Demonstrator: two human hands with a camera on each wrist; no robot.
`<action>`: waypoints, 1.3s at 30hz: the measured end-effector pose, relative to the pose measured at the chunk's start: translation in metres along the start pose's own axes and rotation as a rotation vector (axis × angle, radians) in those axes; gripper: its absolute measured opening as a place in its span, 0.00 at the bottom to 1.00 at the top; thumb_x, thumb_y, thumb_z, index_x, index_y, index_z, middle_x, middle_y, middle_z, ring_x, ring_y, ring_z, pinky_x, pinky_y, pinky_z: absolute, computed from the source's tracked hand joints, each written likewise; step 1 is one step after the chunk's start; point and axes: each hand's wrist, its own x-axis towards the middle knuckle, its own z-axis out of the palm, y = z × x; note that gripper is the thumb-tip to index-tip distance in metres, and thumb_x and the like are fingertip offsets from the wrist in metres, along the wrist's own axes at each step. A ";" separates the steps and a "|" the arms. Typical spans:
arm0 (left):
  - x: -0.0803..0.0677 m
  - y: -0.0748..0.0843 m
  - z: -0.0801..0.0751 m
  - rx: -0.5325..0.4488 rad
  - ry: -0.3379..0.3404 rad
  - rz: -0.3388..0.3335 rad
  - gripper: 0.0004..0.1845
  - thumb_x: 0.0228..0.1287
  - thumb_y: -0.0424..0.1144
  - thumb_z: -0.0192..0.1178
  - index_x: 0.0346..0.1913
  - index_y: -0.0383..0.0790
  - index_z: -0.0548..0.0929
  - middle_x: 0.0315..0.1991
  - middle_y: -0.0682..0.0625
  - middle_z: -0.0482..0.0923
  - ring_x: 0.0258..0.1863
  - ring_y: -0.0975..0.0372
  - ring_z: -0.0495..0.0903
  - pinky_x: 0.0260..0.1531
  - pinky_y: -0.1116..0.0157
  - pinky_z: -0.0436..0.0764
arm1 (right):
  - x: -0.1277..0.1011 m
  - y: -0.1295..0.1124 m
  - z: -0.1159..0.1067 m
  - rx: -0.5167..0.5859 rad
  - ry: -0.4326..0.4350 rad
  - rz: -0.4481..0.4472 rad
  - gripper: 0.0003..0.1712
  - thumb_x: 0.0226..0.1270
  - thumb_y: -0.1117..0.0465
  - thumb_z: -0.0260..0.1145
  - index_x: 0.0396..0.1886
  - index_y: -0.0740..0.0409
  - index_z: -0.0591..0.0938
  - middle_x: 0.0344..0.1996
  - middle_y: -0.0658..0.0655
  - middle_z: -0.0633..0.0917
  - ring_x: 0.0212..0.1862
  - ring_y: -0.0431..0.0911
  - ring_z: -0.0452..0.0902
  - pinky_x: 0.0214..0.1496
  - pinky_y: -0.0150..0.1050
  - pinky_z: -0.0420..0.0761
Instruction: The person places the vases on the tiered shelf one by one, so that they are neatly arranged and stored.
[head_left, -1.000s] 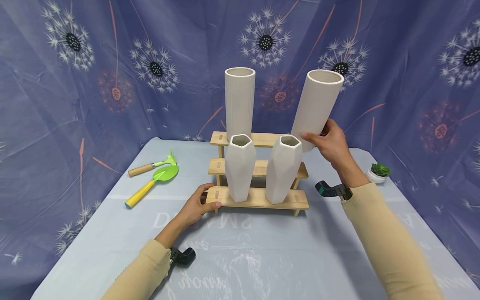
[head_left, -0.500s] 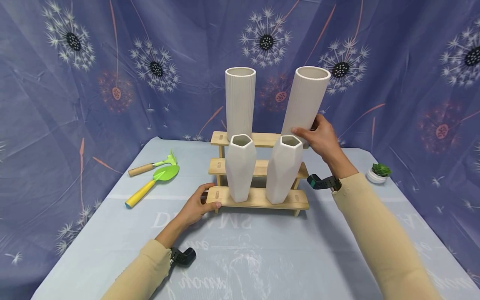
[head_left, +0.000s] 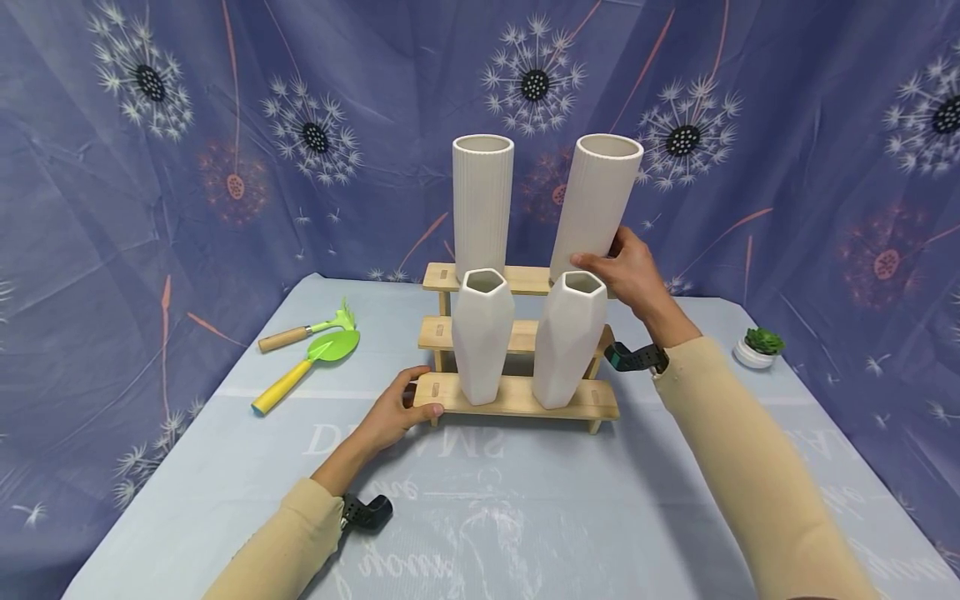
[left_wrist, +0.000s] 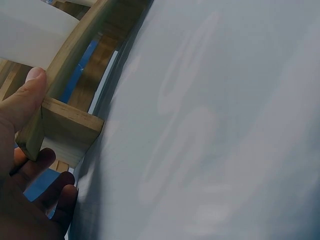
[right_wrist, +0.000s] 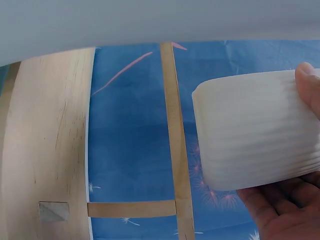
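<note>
your right hand (head_left: 628, 271) grasps the lower part of a tall, ribbed, cream-white cylinder vase (head_left: 596, 204), fingers and thumb curled round it. the vase leans slightly to the right, its base at the right end of the top step of a three-step pale wooden stand (head_left: 517, 397); from the right wrist view its base (right_wrist: 255, 135) shows against the blue cloth and wooden slats, and you cannot tell whether it touches the step. your left hand (head_left: 392, 414) clasps the left end of the stand's bottom step, thumb (left_wrist: 22, 102) on top of the board and fingers curled beneath it.

a second ribbed cream-white cylinder vase (head_left: 482, 200) stands upright at the left end of the top step. two white faceted vases stand upright on the bottom step, one left (head_left: 481, 333) and one right (head_left: 567, 336), near each other. the stand sits near the back edge of a table covered in pale blue-grey cloth (head_left: 480, 517). near the table's left edge lie a green trowel with a yellow handle (head_left: 307, 369) and a small green rake with a wooden handle (head_left: 306, 328). near the right edge sits a small green succulent in a white pot (head_left: 756, 346).
</note>
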 end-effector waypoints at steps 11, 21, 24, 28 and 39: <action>-0.001 0.001 0.000 0.003 0.004 0.002 0.39 0.58 0.36 0.65 0.70 0.35 0.57 0.57 0.34 0.66 0.50 0.49 0.72 0.40 0.66 0.72 | 0.007 0.001 0.005 0.018 -0.037 -0.018 0.51 0.51 0.42 0.72 0.70 0.53 0.59 0.64 0.61 0.72 0.61 0.56 0.72 0.59 0.55 0.74; 0.000 0.001 0.000 0.008 0.000 0.002 0.39 0.58 0.36 0.65 0.70 0.35 0.57 0.59 0.35 0.65 0.52 0.49 0.72 0.41 0.66 0.72 | 0.011 0.006 0.008 0.031 -0.042 0.003 0.50 0.52 0.43 0.72 0.69 0.56 0.60 0.63 0.62 0.72 0.61 0.57 0.72 0.59 0.55 0.74; 0.000 0.002 0.000 0.008 0.000 -0.004 0.39 0.59 0.37 0.65 0.70 0.35 0.57 0.59 0.35 0.65 0.52 0.49 0.72 0.41 0.67 0.72 | 0.011 0.005 0.009 0.033 -0.045 0.006 0.50 0.52 0.43 0.72 0.69 0.55 0.60 0.63 0.62 0.72 0.61 0.57 0.72 0.60 0.55 0.74; -0.002 0.004 0.000 0.013 0.002 -0.005 0.39 0.59 0.37 0.65 0.70 0.35 0.57 0.58 0.34 0.66 0.51 0.49 0.72 0.41 0.67 0.72 | 0.012 0.005 0.009 0.033 -0.049 -0.002 0.50 0.51 0.42 0.72 0.69 0.55 0.60 0.63 0.62 0.72 0.61 0.57 0.73 0.60 0.55 0.74; 0.010 -0.020 0.000 0.010 0.017 -0.013 0.41 0.58 0.39 0.67 0.71 0.40 0.57 0.59 0.37 0.65 0.52 0.50 0.72 0.39 0.66 0.73 | 0.014 0.004 0.010 0.034 -0.066 -0.006 0.51 0.51 0.41 0.72 0.70 0.53 0.59 0.64 0.61 0.71 0.62 0.56 0.72 0.60 0.55 0.73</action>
